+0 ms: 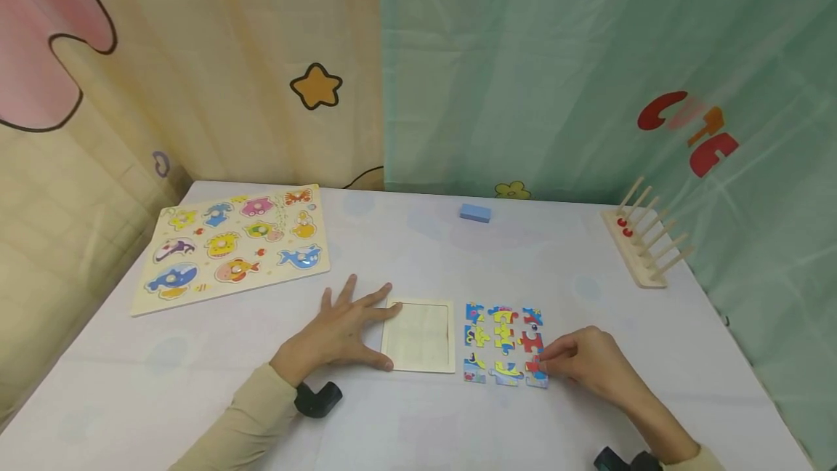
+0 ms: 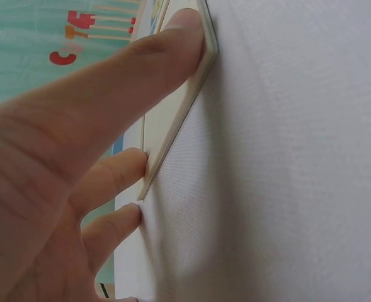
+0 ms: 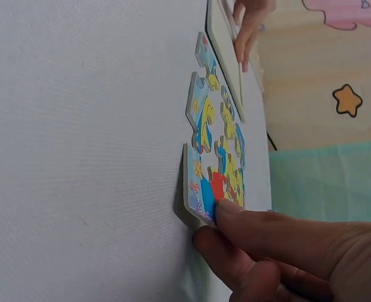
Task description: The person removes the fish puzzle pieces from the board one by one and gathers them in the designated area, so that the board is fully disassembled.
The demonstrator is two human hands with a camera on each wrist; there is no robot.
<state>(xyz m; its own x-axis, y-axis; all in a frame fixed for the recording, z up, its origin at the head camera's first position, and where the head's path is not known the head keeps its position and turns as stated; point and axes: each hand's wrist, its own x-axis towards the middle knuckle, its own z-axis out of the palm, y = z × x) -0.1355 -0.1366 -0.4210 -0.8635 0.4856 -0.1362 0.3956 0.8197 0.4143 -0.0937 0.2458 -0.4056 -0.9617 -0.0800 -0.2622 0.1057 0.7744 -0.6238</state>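
Observation:
My left hand (image 1: 343, 325) lies with fingers spread at the left side of a shallow wooden puzzle tray (image 1: 451, 336). In the left wrist view, the thumb (image 2: 185, 31) presses on the tray's rim and a fingertip touches its edge. My right hand (image 1: 588, 362) pinches the near right corner jigsaw piece (image 3: 198, 189), thumb on top and a finger beneath. That piece is red and blue, with a shadow under its edge. The other jigsaw pieces (image 1: 505, 340), showing yellow, red and blue picture parts, lie slightly apart in rows right of the tray.
A large peg puzzle board (image 1: 222, 286) with sea animals lies at the back left. A blue block (image 1: 475, 213) sits near the table's back edge. At the back right stands a wooden rack (image 1: 631, 253) with slanted pegs and red beads. Curtains hang behind the table.

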